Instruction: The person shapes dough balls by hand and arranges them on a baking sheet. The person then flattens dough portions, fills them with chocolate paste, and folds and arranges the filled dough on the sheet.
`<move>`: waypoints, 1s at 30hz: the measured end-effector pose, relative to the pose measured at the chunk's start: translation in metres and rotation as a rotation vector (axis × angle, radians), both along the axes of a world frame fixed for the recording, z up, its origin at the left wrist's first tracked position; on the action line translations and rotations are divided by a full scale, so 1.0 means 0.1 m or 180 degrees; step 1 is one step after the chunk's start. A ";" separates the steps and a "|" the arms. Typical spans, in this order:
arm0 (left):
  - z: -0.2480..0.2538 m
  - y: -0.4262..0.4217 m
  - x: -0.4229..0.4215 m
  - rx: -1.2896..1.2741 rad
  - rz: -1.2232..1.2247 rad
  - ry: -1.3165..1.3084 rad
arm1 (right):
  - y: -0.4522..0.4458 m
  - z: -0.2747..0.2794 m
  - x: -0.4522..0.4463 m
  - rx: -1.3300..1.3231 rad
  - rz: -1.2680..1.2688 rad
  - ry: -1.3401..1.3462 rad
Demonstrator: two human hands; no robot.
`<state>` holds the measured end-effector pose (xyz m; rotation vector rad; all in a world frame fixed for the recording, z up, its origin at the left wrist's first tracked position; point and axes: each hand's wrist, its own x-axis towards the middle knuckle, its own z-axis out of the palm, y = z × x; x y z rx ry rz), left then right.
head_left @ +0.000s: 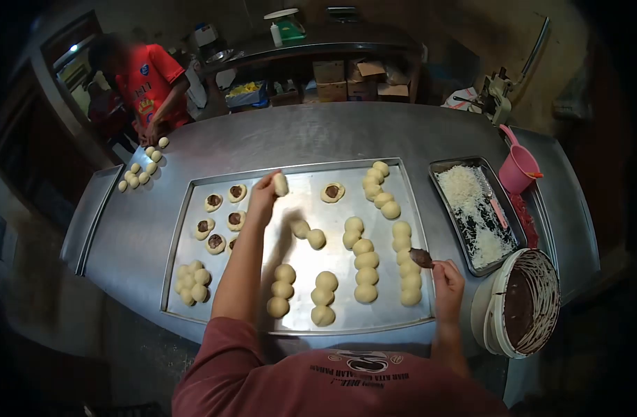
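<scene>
My left hand (264, 191) pinches a pale dough ball (281, 184) above the upper part of a large metal tray (297, 327). My right hand (448, 278) grips a spoon coated with dark brown filling (421, 258), over the tray's right edge. Dough rounds topped with brown filling (215, 242) lie on the left, and one more (332, 192) sits near the top. Joined dough balls (366, 269) form rows in the middle and right. A cluster of plain balls (192, 283) is at the lower left.
A bucket of brown filling (520, 306) stands at the right, below a black tray of white shreds (479, 215) and a pink jug (518, 169). Across the table, a person in red (148, 83) handles dough balls (143, 167). A shelf with boxes (330, 71) stands behind.
</scene>
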<state>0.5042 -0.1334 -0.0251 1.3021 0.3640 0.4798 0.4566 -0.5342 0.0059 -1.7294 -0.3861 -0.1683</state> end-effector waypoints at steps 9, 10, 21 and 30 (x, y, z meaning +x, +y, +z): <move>0.26 -1.40 -0.90 -0.1306 -0.0775 -0.0398 | 0.47 0.26 -0.29 0.0332 0.0244 -0.0422; 0.24 -1.60 -1.01 -0.1090 -0.0718 -0.0202 | 0.57 0.31 -0.37 0.0264 0.0216 -0.0633; 0.50 -2.58 -1.63 -0.1068 -0.0970 -0.0493 | 0.79 0.27 -0.38 0.0617 -0.0095 -0.1588; 0.70 -2.30 -1.66 -0.2580 -0.1776 -0.0599 | 0.12 0.49 -0.41 0.0545 0.0820 0.0328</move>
